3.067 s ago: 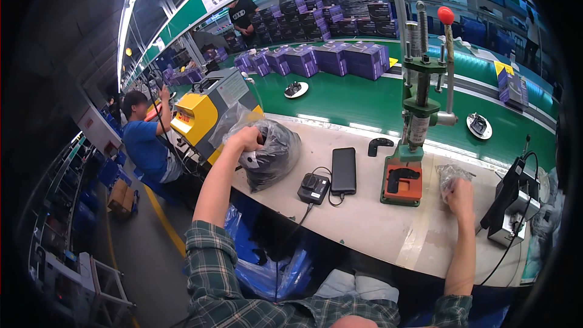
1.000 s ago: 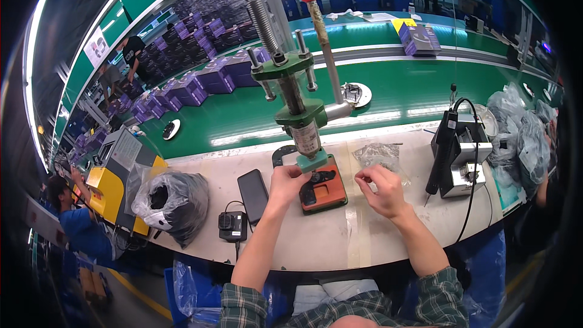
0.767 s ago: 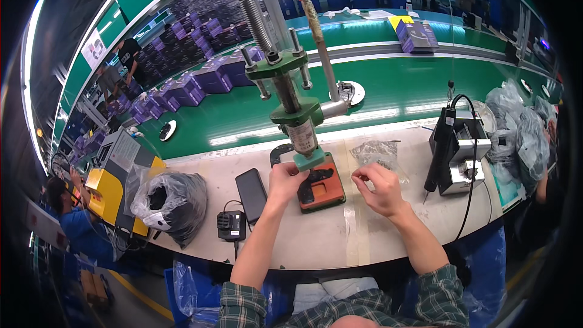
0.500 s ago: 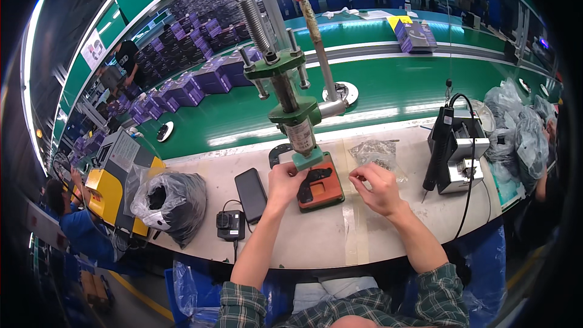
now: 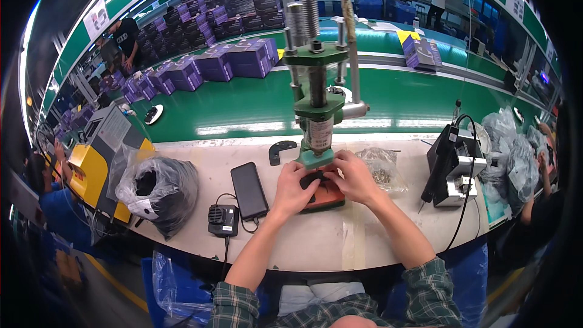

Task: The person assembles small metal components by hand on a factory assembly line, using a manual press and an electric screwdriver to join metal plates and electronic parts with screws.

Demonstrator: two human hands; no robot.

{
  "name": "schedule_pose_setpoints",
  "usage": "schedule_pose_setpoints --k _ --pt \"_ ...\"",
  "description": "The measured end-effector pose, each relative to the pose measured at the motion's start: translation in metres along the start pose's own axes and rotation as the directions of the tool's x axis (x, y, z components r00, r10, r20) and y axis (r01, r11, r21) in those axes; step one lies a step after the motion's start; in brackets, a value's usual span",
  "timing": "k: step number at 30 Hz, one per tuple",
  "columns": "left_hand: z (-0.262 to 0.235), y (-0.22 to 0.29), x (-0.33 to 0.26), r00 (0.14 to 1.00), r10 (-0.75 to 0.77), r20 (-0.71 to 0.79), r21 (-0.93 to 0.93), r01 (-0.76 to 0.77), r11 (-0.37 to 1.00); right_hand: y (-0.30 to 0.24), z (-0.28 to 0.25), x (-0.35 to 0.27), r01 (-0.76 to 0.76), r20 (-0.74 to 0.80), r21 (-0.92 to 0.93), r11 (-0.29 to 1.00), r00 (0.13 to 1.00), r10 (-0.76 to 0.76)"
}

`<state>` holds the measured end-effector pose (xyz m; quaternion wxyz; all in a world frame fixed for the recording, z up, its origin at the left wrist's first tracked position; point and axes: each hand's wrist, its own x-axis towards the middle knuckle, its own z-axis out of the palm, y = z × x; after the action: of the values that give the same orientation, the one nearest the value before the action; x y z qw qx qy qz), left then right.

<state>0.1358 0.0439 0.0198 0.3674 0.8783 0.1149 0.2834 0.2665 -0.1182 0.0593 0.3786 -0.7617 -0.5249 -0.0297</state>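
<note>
A black curved plastic part (image 5: 312,179) lies on the orange-red fixture block (image 5: 328,198), right under the green pressing foot (image 5: 316,158) of a hand lever press (image 5: 318,106). My left hand (image 5: 293,191) closes round the part's left side, thumb and fingers bent. From the right, my right hand (image 5: 356,178) grips its other end with curled fingers. Both hands cover much of the part, and the fingertips are partly hidden at the foot. Another black curved part (image 5: 282,150) rests on the table, left of the press.
A clear bag of small metal pieces (image 5: 381,170) sits right of the press. Beyond it is an electric screwdriver (image 5: 439,164) by a metal device (image 5: 455,187). To the left are a black phone-like slab (image 5: 249,191), a small black corded box (image 5: 223,220) and a plastic bag (image 5: 161,191). A green conveyor (image 5: 243,106) runs behind.
My right hand has come left from the open table onto the part in the fixture. My left hand stays at the part. The whole view has shifted a little.
</note>
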Motion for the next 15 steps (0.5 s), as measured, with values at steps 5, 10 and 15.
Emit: schedule_pose_setpoints --k 5,10,15 --pt "0.002 0.002 0.001 0.999 -0.016 -0.043 -0.091 0.012 0.996 0.02 0.019 0.005 0.051 0.042 0.098 0.994 0.998 -0.056" --pt "0.0 0.001 0.003 0.999 -0.025 -0.033 -0.084 0.022 0.996 0.006 0.018 0.015 -0.048 0.081 0.148 0.988 0.996 0.036" --pt "0.002 -0.004 0.003 1.0 -0.021 -0.023 -0.096 0.019 0.995 -0.009 0.015 0.02 -0.084 0.082 0.134 0.987 0.994 0.073"
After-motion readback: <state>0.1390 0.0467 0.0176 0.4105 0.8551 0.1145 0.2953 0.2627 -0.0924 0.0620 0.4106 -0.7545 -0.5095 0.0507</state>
